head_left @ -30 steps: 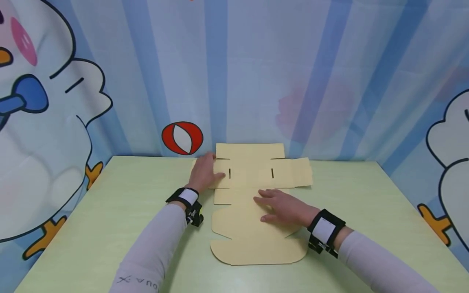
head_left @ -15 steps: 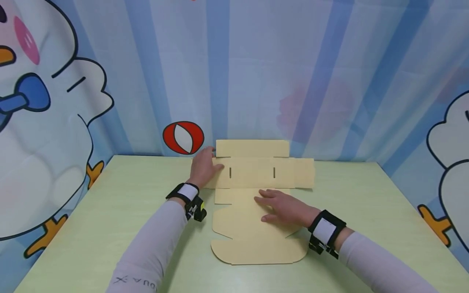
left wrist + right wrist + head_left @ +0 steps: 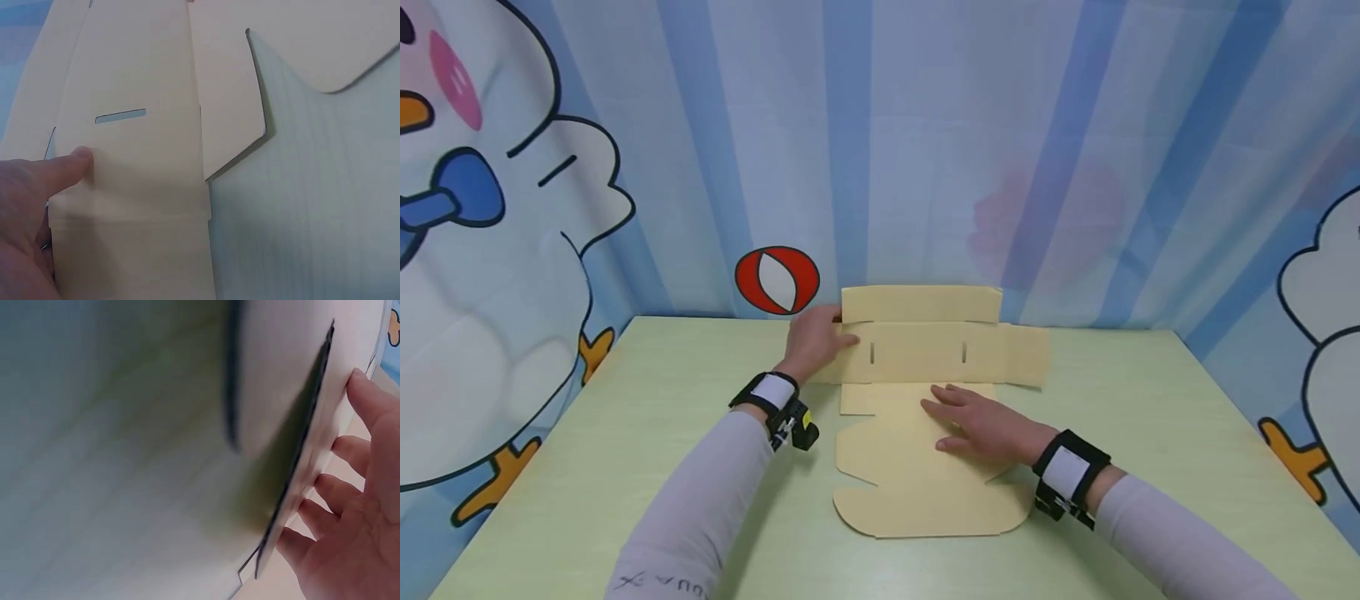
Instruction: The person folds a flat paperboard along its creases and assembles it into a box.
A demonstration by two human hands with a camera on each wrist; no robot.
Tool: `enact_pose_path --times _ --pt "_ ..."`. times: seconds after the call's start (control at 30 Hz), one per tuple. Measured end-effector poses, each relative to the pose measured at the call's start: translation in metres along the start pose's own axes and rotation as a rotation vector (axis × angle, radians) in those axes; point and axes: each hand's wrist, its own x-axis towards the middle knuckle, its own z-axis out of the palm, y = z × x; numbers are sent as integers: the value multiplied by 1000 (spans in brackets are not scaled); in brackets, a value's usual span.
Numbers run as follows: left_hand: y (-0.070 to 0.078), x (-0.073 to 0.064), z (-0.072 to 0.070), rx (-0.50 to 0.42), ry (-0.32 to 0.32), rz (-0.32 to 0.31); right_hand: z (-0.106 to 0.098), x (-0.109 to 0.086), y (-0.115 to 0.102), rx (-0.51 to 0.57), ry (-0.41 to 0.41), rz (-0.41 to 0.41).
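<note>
An unfolded yellowish cardboard box blank (image 3: pixel 917 354) lies on the pale green table, with two slots in its far section and a far flap (image 3: pixel 921 303) tilted up. At the far left edge my left hand (image 3: pixel 812 342) pinches the cardboard; its thumb (image 3: pixel 69 169) lies on top near a slot, and the other fingers go behind the edge, mostly hidden. My right hand (image 3: pixel 988 423) rests on the middle of the blank with fingers spread. In the right wrist view its fingertips touch the sheet beside a cut-out edge (image 3: pixel 300 450).
The pale green table (image 3: pixel 1150 483) extends to both sides of the blank. A blue striped curtain (image 3: pixel 910 150) with cartoon figures hangs right behind the table's far edge. Each wrist bears a strap with a small camera.
The blank's far flap has risen a little and appears taller, and the far section has shifted slightly. My left hand has moved only slightly with it; the right hand stays in place.
</note>
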Motion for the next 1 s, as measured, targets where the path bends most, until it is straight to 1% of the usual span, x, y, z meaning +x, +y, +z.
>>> enact_pose_path --times 0.17,0.3,0.43,0.67,0.77,0.9,1.0 --pt "-2 -2 -1 -42 -6 27 1 3 3 1 -12 -2" --pt "-6 -3 -1 -54 12 49 -1 9 6 1 -6 -15" --pt "-9 -3 -1 -36 52 71 -4 15 9 10 -5 -24" --pt "-9 -3 0 -13 88 86 -4 20 15 35 14 -48" --pt "-10 -2 1 13 110 90 -5 22 17 33 16 -36" --pt "-11 -1 2 32 138 81 -5 25 15 -12 29 -39" --pt "-12 -1 3 37 142 70 -5 26 13 -49 34 -36"
